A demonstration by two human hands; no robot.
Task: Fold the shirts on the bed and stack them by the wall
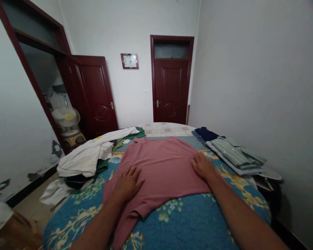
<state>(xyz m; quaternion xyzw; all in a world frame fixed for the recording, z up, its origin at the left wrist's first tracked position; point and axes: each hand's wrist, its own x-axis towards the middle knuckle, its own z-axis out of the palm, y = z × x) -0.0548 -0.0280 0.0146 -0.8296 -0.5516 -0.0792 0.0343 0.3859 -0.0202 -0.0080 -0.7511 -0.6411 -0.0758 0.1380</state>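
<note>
Head: left hand (128, 183), right hand (203, 166) on pink shirt (167, 166).

The person's left hand (128, 183) and right hand (202, 166) rest palm-down on a pink garment (165, 170) spread over a blue floral cover (190, 222). A loose heap of clothes (80, 160) lies left and a folded stack (234, 152) right; beyond, a clock (129, 61) hangs between two dark red doors (171, 83).

Probably a bedroom: flowered quilt (193, 219)
</note>
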